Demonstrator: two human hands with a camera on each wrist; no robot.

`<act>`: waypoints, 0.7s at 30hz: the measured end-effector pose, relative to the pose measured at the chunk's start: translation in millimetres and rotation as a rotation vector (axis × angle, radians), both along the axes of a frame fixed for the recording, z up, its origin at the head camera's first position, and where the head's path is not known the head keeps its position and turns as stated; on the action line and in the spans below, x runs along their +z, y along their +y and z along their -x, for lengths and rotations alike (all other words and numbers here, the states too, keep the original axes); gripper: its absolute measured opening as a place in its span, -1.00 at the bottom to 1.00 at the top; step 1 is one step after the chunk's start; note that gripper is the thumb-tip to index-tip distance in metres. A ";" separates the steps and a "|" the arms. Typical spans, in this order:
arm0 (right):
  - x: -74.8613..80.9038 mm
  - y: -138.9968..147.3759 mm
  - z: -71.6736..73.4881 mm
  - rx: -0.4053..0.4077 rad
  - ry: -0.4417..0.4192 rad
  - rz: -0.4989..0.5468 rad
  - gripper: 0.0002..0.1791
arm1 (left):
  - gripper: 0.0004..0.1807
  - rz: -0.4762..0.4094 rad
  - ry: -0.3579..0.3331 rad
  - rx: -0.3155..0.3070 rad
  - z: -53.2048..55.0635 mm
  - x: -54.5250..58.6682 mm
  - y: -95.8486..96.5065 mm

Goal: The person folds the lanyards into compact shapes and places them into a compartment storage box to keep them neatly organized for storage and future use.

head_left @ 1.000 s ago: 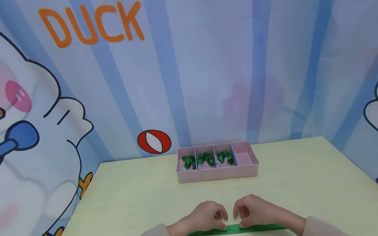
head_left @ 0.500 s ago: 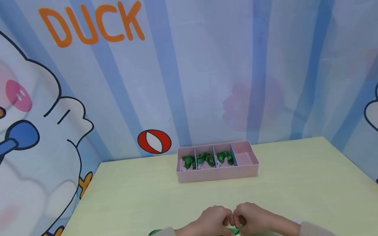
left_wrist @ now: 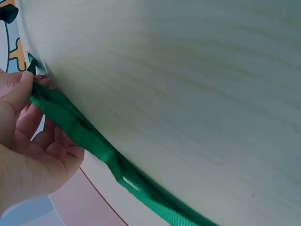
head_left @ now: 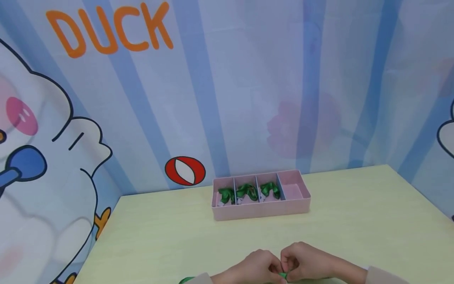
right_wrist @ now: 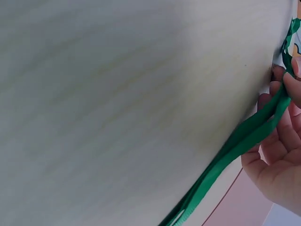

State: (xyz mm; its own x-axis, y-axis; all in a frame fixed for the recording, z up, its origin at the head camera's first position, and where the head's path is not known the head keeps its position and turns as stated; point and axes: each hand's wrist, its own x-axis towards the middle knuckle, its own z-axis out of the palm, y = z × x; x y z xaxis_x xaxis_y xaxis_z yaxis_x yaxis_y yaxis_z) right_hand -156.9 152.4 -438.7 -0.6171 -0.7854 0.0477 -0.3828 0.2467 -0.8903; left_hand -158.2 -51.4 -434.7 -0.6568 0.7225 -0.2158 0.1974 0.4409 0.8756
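Observation:
A long green ribbon (left_wrist: 80,129) runs across the near side of the table, its folded lengths lying loosely together in both wrist views. My left hand (head_left: 253,270) pinches it between thumb and fingers. Close beside it, my right hand (head_left: 306,262) pinches the same ribbon. Just a scrap of green ribbon (head_left: 283,275) shows between the two hands in the head view. The right wrist view has the ribbon (right_wrist: 221,165) trailing down from the thumb and fingertips. In the head view the fingertips partly hide what they grip.
Behind the hands stands a pink divided box (head_left: 262,209). Three of its compartments each hold a bundled green ribbon (head_left: 247,191); the rightmost compartment (head_left: 292,190) has none. A printed cloth backdrop (head_left: 248,90) rises at the table's far edge.
From a small gap apart, my hands have come together and slightly toward me. The flat stretch of ribbon between them has shortened to a small piece. The box has stayed put.

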 end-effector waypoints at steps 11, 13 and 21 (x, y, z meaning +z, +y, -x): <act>-1.4 3.5 0.8 -0.039 -0.098 0.039 -0.83 | -0.83 -0.044 -0.004 -0.037 3.3 -2.6 2.1; 0.3 4.0 0.6 -0.048 -0.124 0.038 -0.85 | -0.83 -0.038 0.019 -0.040 3.7 -1.9 2.1; 6.6 14.8 1.6 -0.051 -0.160 0.003 -0.86 | -0.83 -0.004 0.043 -0.033 3.6 2.7 -1.7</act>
